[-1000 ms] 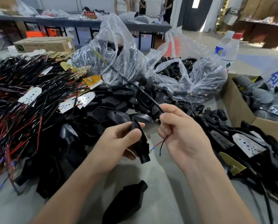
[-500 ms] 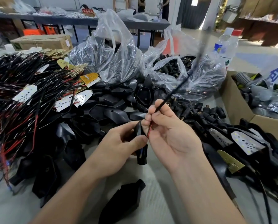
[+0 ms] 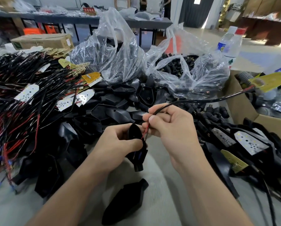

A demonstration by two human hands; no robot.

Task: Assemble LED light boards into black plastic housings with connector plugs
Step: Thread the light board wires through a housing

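While left hand [image 3: 118, 144] grips housing [image 3: 138, 159] upright, neck down, right hand [image 3: 170, 128] pinches cable [image 3: 193, 100], seemingly entering housing

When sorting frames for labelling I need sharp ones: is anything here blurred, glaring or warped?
Head view: the cable's far end and its yellow board are motion-blurred; the left hand, right hand and housing are fairly sharp; the bags show glare; the far floor is washed out; wide-angle distortion stretches the edges.
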